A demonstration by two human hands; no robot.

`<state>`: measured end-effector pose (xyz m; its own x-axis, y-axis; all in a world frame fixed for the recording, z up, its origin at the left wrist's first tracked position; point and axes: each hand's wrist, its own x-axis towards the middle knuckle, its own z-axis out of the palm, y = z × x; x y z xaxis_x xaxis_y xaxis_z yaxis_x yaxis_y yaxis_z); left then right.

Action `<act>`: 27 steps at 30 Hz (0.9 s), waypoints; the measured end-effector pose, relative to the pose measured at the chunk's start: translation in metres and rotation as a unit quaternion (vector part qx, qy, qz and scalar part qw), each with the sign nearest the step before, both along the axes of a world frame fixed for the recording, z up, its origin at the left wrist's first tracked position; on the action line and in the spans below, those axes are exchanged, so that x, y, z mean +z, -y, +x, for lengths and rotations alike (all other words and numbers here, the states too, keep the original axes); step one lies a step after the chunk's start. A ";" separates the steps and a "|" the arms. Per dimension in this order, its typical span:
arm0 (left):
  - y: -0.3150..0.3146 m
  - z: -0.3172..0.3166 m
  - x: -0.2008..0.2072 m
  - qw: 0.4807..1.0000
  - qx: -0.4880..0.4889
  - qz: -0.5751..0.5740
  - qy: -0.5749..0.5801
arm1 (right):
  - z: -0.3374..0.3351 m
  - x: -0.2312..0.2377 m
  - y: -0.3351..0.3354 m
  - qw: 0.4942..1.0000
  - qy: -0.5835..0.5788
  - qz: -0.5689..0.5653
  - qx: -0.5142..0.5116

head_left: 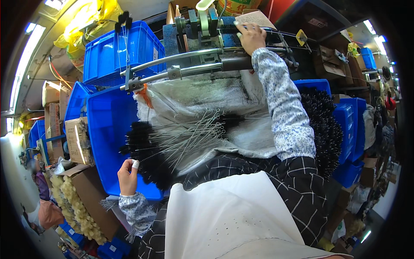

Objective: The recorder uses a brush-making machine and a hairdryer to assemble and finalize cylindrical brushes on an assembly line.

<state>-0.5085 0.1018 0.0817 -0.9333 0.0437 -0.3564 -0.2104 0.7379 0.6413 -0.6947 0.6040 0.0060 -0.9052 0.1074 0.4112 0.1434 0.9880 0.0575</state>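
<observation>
At the left, my left hand (pixel 128 177) is closed, thumb and forefinger pinched on the end of a thin twisted wire beside the pile of black bristle brushes (pixel 148 151). A white wrap covers one fingertip. My right hand (pixel 252 38) reaches up to the machine (pixel 205 28), its fingers stretched out over a short black bristle section (pixel 228 28) on the machine's shaft. Long wire stems with looped ends (pixel 194 131) cross one another on the grey cloth (pixel 250 95) in front of me. A smaller black brush head (pixel 234 121) lies among the loops.
Two steel rails (pixel 181 71) run across the machine's front. A blue bin (pixel 103 142) stands left under the cloth, with another blue crate (pixel 125 52) behind it. Many black brushes (pixel 321 129) fill a bin at right. Cardboard boxes (pixel 92 194) stand at far left.
</observation>
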 end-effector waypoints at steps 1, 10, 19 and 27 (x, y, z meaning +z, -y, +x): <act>0.001 0.001 -0.002 0.999 0.030 0.012 -0.042 | 0.006 0.007 0.004 0.999 -0.013 -0.014 -0.028; 0.028 -0.031 -0.001 0.830 0.277 0.276 -0.398 | 0.016 0.008 0.014 0.977 0.032 -0.184 -0.107; 0.052 -0.040 0.044 0.795 0.241 0.099 -0.548 | 0.005 0.009 0.051 0.977 0.022 -0.187 -0.095; 0.034 -0.039 0.027 0.713 0.242 0.501 -0.427 | 0.000 0.009 0.072 0.978 0.024 -0.188 -0.088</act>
